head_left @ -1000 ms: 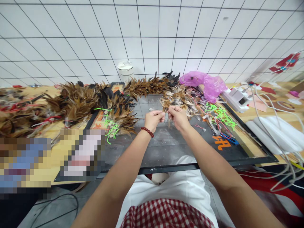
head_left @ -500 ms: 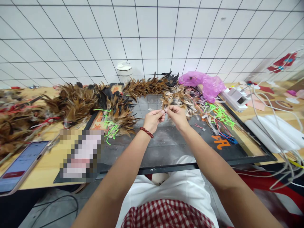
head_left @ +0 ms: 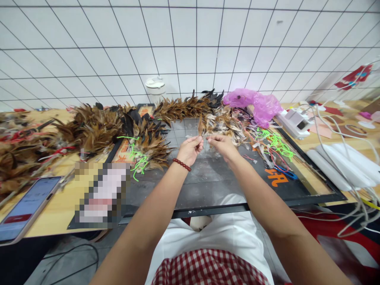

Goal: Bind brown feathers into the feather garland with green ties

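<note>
My left hand [head_left: 190, 150], a dark red bead bracelet at its wrist, pinches thumb and finger together over the dark board [head_left: 192, 186]. A brown feather [head_left: 202, 126] rises just above these fingertips. Facing it, my right hand [head_left: 221, 144] has its thumb and index finger closed on a thin pale bit, seemingly the feather's quill; the fingertips of both hands almost meet. Behind my right hand lies a pile of loose brown and white feathers [head_left: 227, 126]. Left of my hands, a bundle of brown feathers [head_left: 152, 144] has bright green ties [head_left: 139, 156] at its end.
A long feather strand [head_left: 182, 109] runs along the back, near a white lidded cup [head_left: 156, 88]. On the right are a pink plastic bag [head_left: 255, 103], green strings [head_left: 277, 142], blue scissors [head_left: 286, 172], a white charger block [head_left: 295, 122] and cables. A phone [head_left: 29, 208] lies at left.
My fingertips have drawn slightly apart, with my left hand shifting a little left. The brown feather above them has moved slightly left too.
</note>
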Demonstrator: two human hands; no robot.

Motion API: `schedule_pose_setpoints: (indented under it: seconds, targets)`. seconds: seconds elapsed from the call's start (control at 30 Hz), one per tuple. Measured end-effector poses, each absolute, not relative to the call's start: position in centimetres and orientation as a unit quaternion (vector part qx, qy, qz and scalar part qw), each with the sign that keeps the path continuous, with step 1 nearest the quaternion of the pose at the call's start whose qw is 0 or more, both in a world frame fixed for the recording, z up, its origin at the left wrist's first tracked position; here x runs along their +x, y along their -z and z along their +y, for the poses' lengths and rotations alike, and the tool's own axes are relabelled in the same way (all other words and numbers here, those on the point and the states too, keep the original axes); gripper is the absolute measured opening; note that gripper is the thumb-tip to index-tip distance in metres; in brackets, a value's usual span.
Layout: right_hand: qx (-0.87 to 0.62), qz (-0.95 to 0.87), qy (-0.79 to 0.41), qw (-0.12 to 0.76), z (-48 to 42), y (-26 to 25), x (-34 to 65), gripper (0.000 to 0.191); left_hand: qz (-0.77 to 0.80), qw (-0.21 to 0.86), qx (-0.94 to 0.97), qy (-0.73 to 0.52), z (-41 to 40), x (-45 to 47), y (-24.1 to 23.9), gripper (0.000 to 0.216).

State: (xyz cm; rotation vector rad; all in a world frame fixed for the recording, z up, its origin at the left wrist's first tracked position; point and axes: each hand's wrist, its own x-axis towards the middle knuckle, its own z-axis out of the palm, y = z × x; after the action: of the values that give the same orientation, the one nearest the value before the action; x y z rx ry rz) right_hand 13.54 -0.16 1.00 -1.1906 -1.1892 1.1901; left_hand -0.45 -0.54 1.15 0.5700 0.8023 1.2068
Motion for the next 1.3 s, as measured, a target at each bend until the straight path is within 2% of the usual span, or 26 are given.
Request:
schedule_pose_setpoints:
  seconds: [0.1,0.3,0.53,0.8,1.2,1.3]
  targets:
    - [-0.444,-0.504,-0.533,0.515,-0.2,-0.5,13.2,0.026,0.370,0.718,0.294,-0.511,-0.8,-0.3,-1.1,0.011]
    - [-0.454,-0.524,-0.483,0.534,-0.1,-0.3,13.3,0.035,0.380,0.720,0.326,-0.480,-1.0,-0.2,-1.1,0.015]
    - [-0.358,-0.464,-0.676,0.447,-0.6,-1.8,14.6,0.036,0.366,0.774,0.330,-0.397,-1.1,-0.4,-1.5,0.010]
    - [-0.420,-0.438,-0.606,0.515,0.0,-1.2,14.6,0.033,0.332,0.783,0.378,-0.366,-1.2,-0.5,-1.0,0.018]
    - [-0.417,-0.478,-0.613,0.471,-0.3,-1.0,14.2,0.037,0.357,0.766,0.368,-0.387,-1.2,-0.2,-1.1,0.009]
    - [-0.429,-0.535,-0.541,0.486,-0.2,-0.8,14.3,0.044,0.356,0.753,0.344,-0.434,-1.1,-0.2,-1.1,0.005]
